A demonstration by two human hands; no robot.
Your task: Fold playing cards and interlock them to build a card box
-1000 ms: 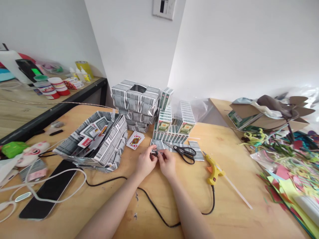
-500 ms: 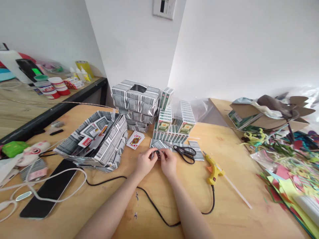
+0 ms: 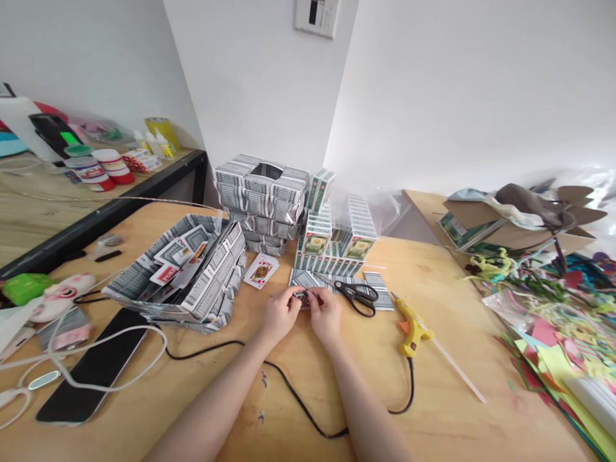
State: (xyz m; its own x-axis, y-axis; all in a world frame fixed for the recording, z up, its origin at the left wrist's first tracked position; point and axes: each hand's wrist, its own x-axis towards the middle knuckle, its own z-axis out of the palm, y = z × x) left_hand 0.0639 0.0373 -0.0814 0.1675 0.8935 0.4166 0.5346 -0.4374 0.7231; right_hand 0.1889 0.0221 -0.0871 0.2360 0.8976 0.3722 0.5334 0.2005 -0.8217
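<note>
My left hand (image 3: 283, 313) and my right hand (image 3: 325, 313) are close together at the middle of the table, fingertips pinched on a small playing card (image 3: 303, 299) between them. Most of the card is covered by the fingers, and it looks bent or folded. Just beyond them lie grey-patterned cards (image 3: 308, 279), and to the right black-handled scissors (image 3: 359, 296) rest partly on more cards. A small stack of face-up playing cards (image 3: 261, 271) lies to the upper left. A yellow glue gun (image 3: 412, 326) with a clear glue stick is at the right.
An open box made of folded cards (image 3: 226, 279) holds loose cards at the left. Behind stand a card-covered tissue box (image 3: 262, 186) and stacked green card packs (image 3: 330, 256). A black cord (image 3: 298, 394) crosses under my forearms. A phone (image 3: 96, 366) lies left; paper scraps (image 3: 553, 359) lie right.
Both hands stay in nearly the same place, with the fingers shifting slightly around the card. Nothing else has visibly moved.
</note>
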